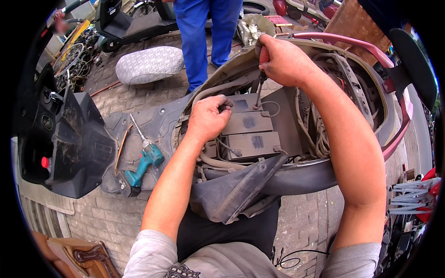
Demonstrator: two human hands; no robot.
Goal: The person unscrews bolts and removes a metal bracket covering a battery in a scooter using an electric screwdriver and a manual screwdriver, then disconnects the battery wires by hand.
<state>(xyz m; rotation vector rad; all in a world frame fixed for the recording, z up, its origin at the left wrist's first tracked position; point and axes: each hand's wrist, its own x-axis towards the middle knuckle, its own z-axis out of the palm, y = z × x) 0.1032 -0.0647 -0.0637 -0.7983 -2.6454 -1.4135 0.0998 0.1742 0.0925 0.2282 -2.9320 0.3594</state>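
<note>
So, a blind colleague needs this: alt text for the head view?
A person's right hand points a red-handled screwdriver down at one of three dusty blocks inside an opened scooter, the left hand beside them. A teal drill lies on the footboard.

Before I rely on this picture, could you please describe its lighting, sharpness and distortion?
Head view: diffuse daylight, with soft shadow beneath the patterned seat; head view: the red-handled screwdriver and batteries read clearly, but a small patch at upper left is blurred; head view: edges bend toward the black rim.
</note>
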